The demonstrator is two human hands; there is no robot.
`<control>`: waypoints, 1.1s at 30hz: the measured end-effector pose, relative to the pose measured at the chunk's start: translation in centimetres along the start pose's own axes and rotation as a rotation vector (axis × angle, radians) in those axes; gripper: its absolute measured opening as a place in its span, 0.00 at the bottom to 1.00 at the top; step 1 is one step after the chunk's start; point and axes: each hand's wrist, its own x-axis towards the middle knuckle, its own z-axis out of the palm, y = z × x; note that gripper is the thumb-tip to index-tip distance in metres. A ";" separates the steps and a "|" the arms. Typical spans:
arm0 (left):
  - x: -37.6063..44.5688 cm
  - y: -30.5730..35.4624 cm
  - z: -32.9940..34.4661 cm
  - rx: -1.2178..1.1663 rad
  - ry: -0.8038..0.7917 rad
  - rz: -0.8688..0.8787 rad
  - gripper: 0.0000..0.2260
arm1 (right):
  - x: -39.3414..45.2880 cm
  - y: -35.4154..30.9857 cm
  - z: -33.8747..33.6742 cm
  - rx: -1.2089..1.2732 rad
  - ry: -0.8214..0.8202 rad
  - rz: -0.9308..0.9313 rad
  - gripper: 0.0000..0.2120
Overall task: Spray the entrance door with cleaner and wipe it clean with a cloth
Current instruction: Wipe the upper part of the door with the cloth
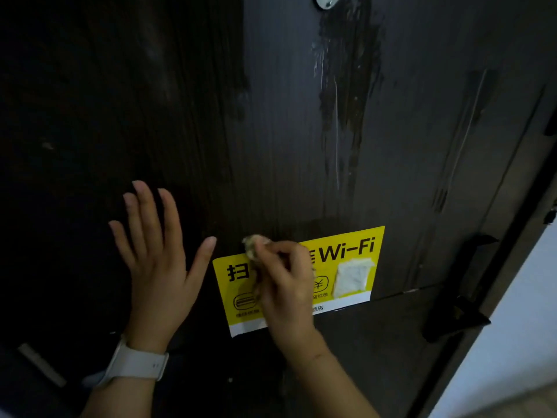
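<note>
Now right hand (286,285) fingers pinch cloth (253,245) against door (271,146); left hand (156,260) fingers spread flat.

I see two bare forearms reaching up from the bottom edge of my view, with no sleeves showing on either. My left hand (156,260) wears no rings that I can make out, and its nails are short and plain. On the left wrist sits a watch band (135,362), white or pale grey, broad and smooth, with a small stud fastening near its outer edge; the watch face itself is turned away from me. My right hand (286,285) and its wrist carry nothing, and a faint small mark shows on the right forearm just below the wrist.
</note>
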 end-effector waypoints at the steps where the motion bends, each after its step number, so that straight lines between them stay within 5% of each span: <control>1: 0.0 0.0 0.0 -0.006 -0.002 -0.001 0.38 | 0.5 0.7 -1.3 0.022 0.043 0.052 0.11; 5: 0.2 -0.1 0.0 -0.002 -0.017 -0.007 0.38 | 4.6 4.1 -7.4 -0.065 0.470 0.246 0.13; 7: 0.3 -0.1 0.0 -0.001 -0.019 -0.012 0.38 | 5.9 5.0 -8.5 -0.095 0.536 0.288 0.12; 10: 0.2 -0.1 -0.1 -0.028 -0.016 -0.001 0.38 | 5.2 3.7 -6.0 -0.103 0.428 0.144 0.14; 15: 0.1 -0.2 -0.1 -0.014 -0.009 -0.006 0.38 | 3.1 1.6 -3.4 -0.097 -0.029 -0.135 0.21; 21: 0.2 -0.1 -0.1 0.002 -0.017 -0.013 0.38 | 8.8 4.6 -8.7 -0.051 0.454 0.144 0.11; 23: 0.2 -0.1 -0.1 0.004 -0.016 -0.013 0.37 | 8.7 3.6 -7.4 0.008 0.394 0.107 0.11; 28: 0.2 -0.2 -0.1 -0.011 -0.034 -0.012 0.38 | 7.0 1.9 -7.3 -0.210 -0.124 -0.268 0.17; 33: 0.3 -0.1 -0.2 0.000 -0.029 -0.017 0.37 | 11.2 4.0 -10.4 -0.200 0.279 -0.064 0.14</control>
